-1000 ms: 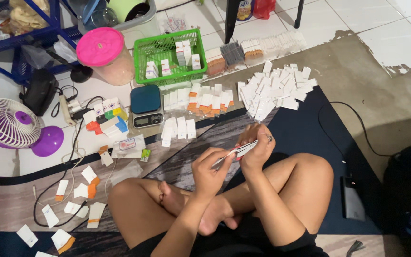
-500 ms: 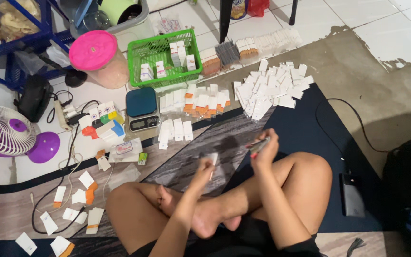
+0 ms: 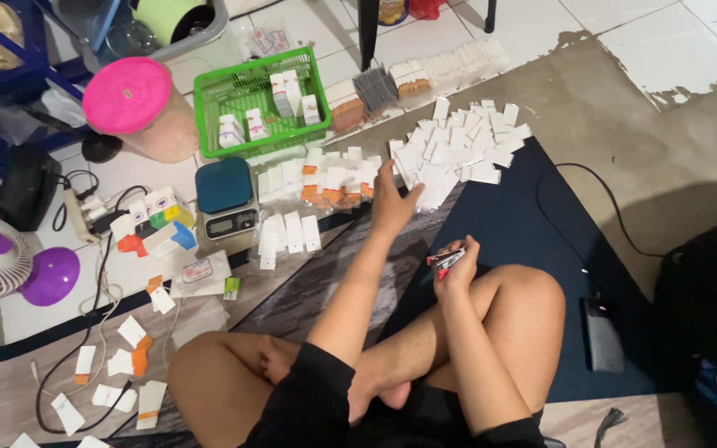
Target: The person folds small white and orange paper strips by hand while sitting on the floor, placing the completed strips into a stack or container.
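A: The left hand (image 3: 393, 202) is stretched out, fingers spread, nothing gripped, right at the edge of the white packets (image 3: 464, 151) heaped on the floor.

B: And the right hand (image 3: 458, 265) is closed around a small stapler (image 3: 446, 260), held above the knee.

A: More packets, orange-tipped, are lined in rows (image 3: 334, 177) beside a scale (image 3: 226, 199); boxes are stood in the green basket (image 3: 260, 101).
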